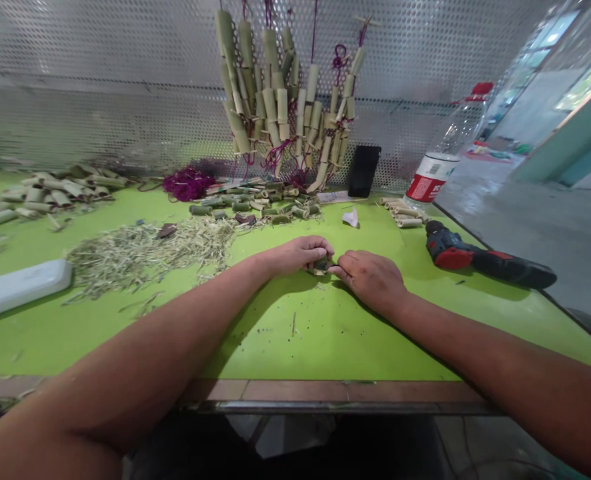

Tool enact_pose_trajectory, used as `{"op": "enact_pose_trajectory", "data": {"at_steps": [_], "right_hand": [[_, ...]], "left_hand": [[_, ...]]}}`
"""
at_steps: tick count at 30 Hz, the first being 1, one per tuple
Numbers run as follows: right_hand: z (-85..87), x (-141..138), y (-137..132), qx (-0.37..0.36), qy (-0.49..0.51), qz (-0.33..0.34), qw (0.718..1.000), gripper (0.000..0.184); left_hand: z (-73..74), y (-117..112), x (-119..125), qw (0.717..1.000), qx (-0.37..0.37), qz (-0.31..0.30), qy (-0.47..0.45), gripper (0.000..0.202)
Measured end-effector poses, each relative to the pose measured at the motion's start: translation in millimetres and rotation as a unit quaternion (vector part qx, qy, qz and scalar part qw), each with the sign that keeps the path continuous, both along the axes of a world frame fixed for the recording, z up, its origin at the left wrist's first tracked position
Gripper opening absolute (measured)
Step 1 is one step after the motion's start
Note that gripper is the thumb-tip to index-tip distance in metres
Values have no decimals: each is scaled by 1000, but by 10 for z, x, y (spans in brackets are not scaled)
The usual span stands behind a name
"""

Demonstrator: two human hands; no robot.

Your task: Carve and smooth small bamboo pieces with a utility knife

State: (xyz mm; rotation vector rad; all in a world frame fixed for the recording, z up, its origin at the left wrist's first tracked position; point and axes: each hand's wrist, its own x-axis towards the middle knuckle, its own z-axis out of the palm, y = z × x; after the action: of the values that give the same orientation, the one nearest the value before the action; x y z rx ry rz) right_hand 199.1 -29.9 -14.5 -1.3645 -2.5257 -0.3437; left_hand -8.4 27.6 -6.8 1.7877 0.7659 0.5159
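Note:
Both my hands rest on the green table (295,333), meeting at its middle. My left hand (298,255) is curled, its fingers closed on a small bamboo piece (320,269) that shows between the two hands. My right hand (370,277) is also closed, its fingertips pinching the same piece from the right. Most of the piece is hidden by the fingers. Behind them lies a heap of short green bamboo pieces (260,205) and a tuft of purple string (188,183).
Strings of bamboo tubes (280,100) hang on the perforated metal wall. Bamboo shavings (145,250) spread at the left, with a white flat object (20,287) and more tubes (50,190). At the right lie a red-black drill (480,257), a plastic bottle (443,157) and a black phone (364,170).

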Motion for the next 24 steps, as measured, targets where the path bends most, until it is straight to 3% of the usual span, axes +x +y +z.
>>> {"op": "enact_pose_trajectory", "data": {"at_steps": [7, 12, 17, 24], "right_hand": [[47, -33, -13, -60, -29, 15, 998, 53], [32, -20, -54, -46, -29, 40, 998, 51], [3, 18, -36, 6, 12, -10, 1000, 54], [19, 6, -5, -14, 1, -16, 1000, 54]], "left_hand": [[-21, 22, -24, 1000, 10, -6, 0, 23], [-22, 26, -22, 1000, 1, 17, -3, 21], [8, -1, -7, 1000, -10, 13, -6, 20], [8, -8, -2, 1000, -6, 11, -5, 20]]}}
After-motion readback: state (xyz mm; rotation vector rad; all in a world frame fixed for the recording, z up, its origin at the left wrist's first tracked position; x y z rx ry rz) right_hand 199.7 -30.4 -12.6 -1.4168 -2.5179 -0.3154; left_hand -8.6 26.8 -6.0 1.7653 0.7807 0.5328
